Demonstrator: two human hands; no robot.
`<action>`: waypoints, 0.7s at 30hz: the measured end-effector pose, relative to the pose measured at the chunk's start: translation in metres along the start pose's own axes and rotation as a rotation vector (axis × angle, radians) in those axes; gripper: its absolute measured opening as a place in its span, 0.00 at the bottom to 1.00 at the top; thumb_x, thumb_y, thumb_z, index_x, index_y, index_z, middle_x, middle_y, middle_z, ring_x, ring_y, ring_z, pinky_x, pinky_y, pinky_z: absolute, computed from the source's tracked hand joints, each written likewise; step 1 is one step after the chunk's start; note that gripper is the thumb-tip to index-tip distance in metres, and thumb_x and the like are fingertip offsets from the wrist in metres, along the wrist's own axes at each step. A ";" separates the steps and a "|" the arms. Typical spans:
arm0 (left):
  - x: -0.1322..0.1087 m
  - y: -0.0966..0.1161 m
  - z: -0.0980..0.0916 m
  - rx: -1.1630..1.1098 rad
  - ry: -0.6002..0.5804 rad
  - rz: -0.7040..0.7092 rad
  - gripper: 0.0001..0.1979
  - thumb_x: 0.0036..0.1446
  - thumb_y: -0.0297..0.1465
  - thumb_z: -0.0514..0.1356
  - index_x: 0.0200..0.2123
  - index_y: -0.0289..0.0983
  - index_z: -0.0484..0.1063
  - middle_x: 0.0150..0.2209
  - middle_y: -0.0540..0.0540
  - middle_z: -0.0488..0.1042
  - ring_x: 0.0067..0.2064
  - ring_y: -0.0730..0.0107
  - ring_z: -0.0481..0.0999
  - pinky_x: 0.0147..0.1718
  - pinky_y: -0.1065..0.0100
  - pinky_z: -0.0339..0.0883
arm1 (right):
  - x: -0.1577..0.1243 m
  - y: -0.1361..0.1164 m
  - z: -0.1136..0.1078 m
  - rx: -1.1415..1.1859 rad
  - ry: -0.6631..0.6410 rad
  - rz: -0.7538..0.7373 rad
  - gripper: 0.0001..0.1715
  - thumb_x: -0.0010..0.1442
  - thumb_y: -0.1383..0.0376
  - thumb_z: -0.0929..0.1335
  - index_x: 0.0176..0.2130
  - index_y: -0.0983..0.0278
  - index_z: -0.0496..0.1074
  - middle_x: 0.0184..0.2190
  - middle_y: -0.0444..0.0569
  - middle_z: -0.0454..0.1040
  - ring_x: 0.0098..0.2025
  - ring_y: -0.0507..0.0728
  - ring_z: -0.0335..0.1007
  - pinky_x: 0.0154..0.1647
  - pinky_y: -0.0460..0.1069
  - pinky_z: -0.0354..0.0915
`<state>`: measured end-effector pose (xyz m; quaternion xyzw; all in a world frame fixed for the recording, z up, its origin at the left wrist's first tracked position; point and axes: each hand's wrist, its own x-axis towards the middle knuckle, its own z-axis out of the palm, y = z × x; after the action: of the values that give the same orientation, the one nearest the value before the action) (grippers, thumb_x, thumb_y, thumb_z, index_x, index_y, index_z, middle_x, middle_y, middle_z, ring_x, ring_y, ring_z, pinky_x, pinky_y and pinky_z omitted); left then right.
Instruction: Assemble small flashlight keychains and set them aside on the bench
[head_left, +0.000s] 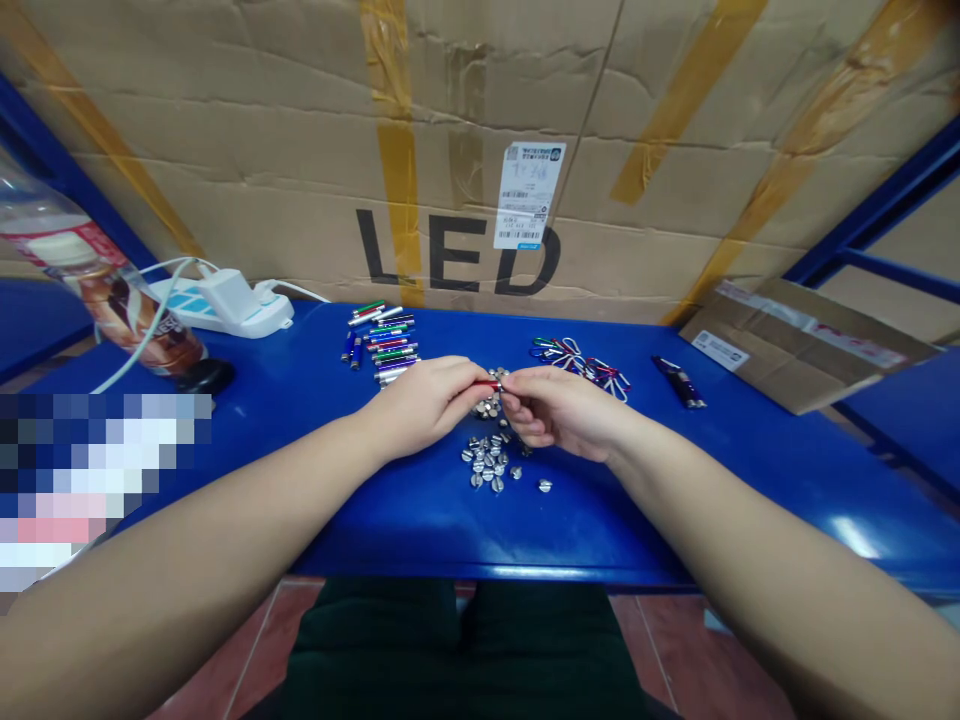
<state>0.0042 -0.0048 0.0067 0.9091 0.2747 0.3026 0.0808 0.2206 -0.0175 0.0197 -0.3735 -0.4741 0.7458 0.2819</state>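
Observation:
My left hand (427, 402) and my right hand (559, 410) meet at the middle of the blue table (315, 480). Both are closed in a pinch on a small red tube (487, 384) held between them. Just under and in front of the hands lies a pile of small silver caps (491, 462). A row of coloured little tubes (384, 342) lies behind my left hand. A bunch of coloured carabiner clips (581, 360) lies behind my right hand.
A large cardboard sheet marked LED (457, 255) stands along the back. At the left are a white power strip with a plug (229, 300) and a plastic drink bottle (97, 280). A dark small torch (679, 382) and a flat cardboard box (802, 345) lie at the right.

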 end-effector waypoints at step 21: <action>-0.001 0.007 -0.008 -0.412 -0.237 -0.208 0.17 0.71 0.39 0.54 0.45 0.36 0.78 0.41 0.45 0.82 0.41 0.66 0.79 0.44 0.67 0.71 | -0.017 -0.013 -0.016 -1.147 -0.120 -0.666 0.16 0.73 0.63 0.63 0.34 0.65 0.72 0.30 0.46 0.71 0.33 0.53 0.66 0.38 0.48 0.62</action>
<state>0.0022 -0.0115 0.0153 0.8695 0.2879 0.2338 0.3263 0.2442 -0.0173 0.0316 -0.2558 -0.9007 0.2679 0.2270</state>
